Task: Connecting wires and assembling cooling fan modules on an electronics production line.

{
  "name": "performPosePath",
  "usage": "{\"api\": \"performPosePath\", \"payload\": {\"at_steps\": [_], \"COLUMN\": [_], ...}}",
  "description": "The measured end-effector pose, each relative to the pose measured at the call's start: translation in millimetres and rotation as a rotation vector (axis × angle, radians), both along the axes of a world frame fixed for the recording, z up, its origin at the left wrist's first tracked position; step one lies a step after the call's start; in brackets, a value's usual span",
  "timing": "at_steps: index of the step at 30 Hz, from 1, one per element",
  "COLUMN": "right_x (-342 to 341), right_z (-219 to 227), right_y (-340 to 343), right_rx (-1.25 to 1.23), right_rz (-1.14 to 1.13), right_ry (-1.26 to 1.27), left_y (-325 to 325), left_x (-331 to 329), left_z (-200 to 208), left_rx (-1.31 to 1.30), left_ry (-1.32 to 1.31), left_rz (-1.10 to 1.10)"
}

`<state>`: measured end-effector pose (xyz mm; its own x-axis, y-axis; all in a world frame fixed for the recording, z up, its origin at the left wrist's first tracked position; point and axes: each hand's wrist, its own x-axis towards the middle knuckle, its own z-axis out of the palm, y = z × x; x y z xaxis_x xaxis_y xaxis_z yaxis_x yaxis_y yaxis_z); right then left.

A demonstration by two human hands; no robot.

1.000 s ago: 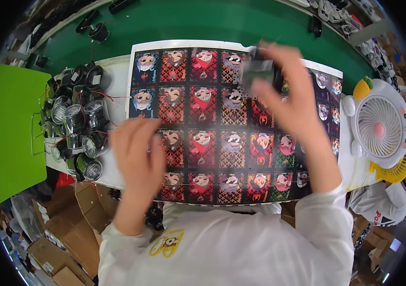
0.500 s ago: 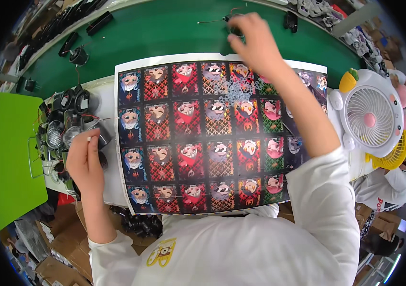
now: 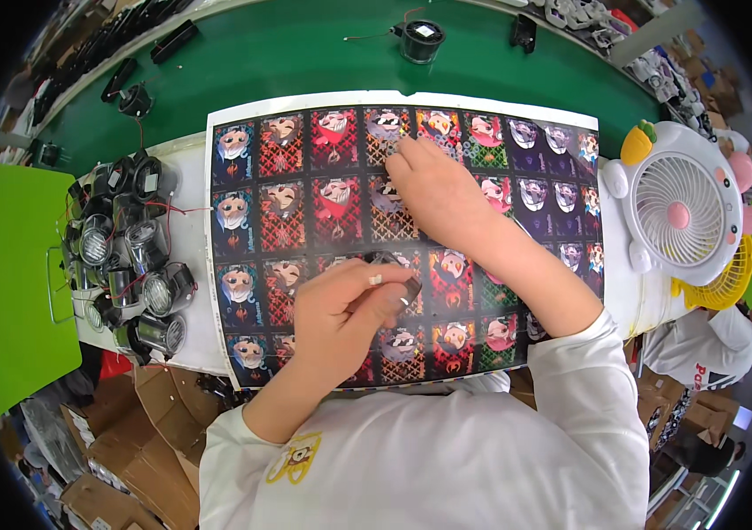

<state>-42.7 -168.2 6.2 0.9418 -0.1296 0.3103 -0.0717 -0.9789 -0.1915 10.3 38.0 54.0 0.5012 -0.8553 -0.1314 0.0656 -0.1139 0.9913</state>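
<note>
My left hand (image 3: 341, 309) is closed round a dark, round-bodied part (image 3: 410, 290), mostly hidden by the fingers, above a sheet of printed cartoon cards (image 3: 283, 208). A small white connector (image 3: 375, 280) shows against its fingers. Farther off, my right hand (image 3: 438, 190) reaches over the same sheet with its fingers curled together. Its fingertips are at a pile of small clear rings (image 3: 448, 141), largely covered by the hand. Whatever is between those fingertips cannot be made out. A black cylindrical unit (image 3: 422, 42) with thin wires stands on the green surface (image 3: 305, 57) beyond the sheet.
Several clear-fronted cylindrical units (image 3: 142, 243) with red wires are heaped left of the sheet. A white fan with a pink hub (image 3: 678, 215) stands to the right, with a yellow fan (image 3: 729, 278) beside it. Cardboard boxes (image 3: 120, 433) lie below at left.
My right hand has drawn back from the cylindrical unit on the green surface to the ring pile. My left hand has moved right from the heap to over the sheet, bringing a dark part.
</note>
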Motion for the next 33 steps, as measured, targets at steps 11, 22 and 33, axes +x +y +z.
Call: {"api": "performPosePath", "payload": {"at_steps": [11,22,33], "right_x": [-92,-108,-109], "right_z": [99,95,86], "right_y": [31,63,66], "right_rx": [0.880,0.909,1.261], "right_rz": [-0.244,-0.216,-0.345], "right_ry": [-0.306,-0.143,-0.197], "left_y": [-16,-28,-32], "left_x": [-15,-17,-11], "left_z": [-10,-21,-28], "left_rx": [-0.351,-0.540,-0.568], "left_ry": [-0.279,-0.803,-0.970], "left_rz": [-0.090,-0.076,-0.032]}}
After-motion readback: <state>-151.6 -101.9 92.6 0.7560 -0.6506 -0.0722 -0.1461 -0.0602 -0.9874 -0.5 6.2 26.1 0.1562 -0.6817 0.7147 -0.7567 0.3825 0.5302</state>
